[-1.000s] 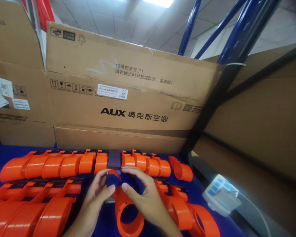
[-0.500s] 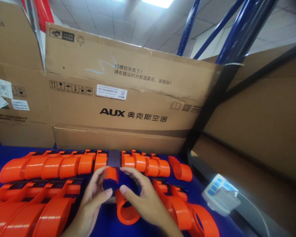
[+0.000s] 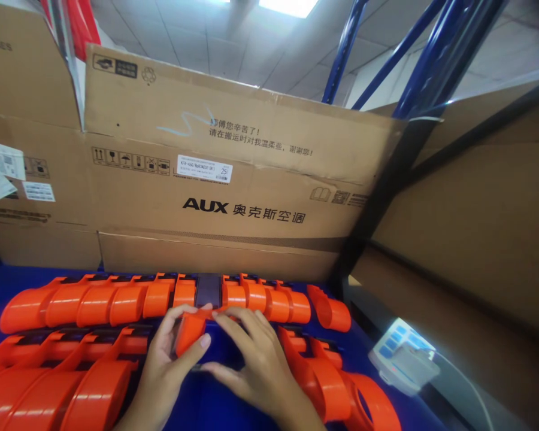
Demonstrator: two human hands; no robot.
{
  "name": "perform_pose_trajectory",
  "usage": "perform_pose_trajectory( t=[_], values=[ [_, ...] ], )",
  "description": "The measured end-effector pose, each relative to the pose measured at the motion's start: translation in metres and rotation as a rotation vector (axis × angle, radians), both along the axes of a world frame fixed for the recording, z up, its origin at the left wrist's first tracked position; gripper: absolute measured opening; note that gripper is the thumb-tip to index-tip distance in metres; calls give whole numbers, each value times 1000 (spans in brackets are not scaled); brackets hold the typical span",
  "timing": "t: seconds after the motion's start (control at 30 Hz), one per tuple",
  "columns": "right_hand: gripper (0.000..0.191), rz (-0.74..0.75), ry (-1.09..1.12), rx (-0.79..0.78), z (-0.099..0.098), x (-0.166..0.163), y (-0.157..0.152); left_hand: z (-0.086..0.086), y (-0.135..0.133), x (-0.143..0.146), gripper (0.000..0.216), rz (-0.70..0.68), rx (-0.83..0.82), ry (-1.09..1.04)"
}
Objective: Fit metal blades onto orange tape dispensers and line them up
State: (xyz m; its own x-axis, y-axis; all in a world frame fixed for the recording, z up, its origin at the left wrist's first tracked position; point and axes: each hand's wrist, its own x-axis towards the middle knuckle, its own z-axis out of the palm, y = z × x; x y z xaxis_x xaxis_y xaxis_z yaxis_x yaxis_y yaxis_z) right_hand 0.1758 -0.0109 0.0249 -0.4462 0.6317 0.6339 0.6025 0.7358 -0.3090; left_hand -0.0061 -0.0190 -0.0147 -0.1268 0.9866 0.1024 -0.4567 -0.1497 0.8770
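Observation:
My left hand is closed on an orange plastic tape-dispenser part, thumb on its near face and fingers over its top. My right hand lies beside it with fingers stretched forward, their tips touching the same part at its upper right edge. The part stands on the blue table just in front of the back row of orange parts. A dark grey piece sits in the middle of that row, right behind my fingertips.
A second row of orange parts fills the near left; more orange parts lie at the near right. Large cardboard boxes wall off the back. A white-and-blue device with a cable sits at the right beside a dark rack post.
The orange part was turned over and set down; its open ring no longer faces me. Both hands moved slightly forward and left with it, and my right hand flattened out.

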Motion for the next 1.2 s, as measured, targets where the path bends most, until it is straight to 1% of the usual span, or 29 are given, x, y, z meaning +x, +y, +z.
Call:
perform_pose_trajectory(
  t=[0.13, 0.33, 0.43, 0.57, 0.67, 0.73, 0.8, 0.87, 0.9, 0.97, 1.07, 1.13, 1.2],
  values=[
    [65, 26, -17, 49, -1, 1, -1, -2, 2, -1, 50, 53, 33, 67],
    [82, 37, 12, 49, -1, -1, -1, -2, 4, -3, 49, 114, 10, 72],
    [84, 42, 9, 50, -2, -1, -1, -3, 5, -5, 49, 109, 7, 61],
    [80, 28, -23, 45, -3, 0, -1, -6, 6, -6, 50, 62, 6, 62],
    [78, -15, -4, 3, -2, 1, -1, -8, 5, -4, 57, 30, -47, -17],
    [71, -41, 57, -67, 0, 1, -2, -8, 2, -3, 58, -18, -70, -106],
    [57, -43, 160, -176, 2, 0, -3, -6, -1, -2, 57, -102, -55, -167],
    [43, -20, 295, -306, 4, 0, -2, -1, -3, -2, 57, -162, -28, -169],
    [40, 3, 356, -381, 5, 0, -2, 1, -4, -2, 57, -171, -22, -153],
    [44, 55, 436, -543, 5, -1, -1, 4, -3, -4, 54, -156, -30, -125],
    [58, 129, 453, -764, 0, -3, 1, 0, 3, -6, 47, -104, -57, -135],
    [59, 139, 472, -835, -3, -7, 1, -5, 6, -7, 45, -61, -72, -123],
    [59, 114, 498, -830, -6, -9, 3, -9, 8, -6, 45, -11, -84, -63]
  ],
)
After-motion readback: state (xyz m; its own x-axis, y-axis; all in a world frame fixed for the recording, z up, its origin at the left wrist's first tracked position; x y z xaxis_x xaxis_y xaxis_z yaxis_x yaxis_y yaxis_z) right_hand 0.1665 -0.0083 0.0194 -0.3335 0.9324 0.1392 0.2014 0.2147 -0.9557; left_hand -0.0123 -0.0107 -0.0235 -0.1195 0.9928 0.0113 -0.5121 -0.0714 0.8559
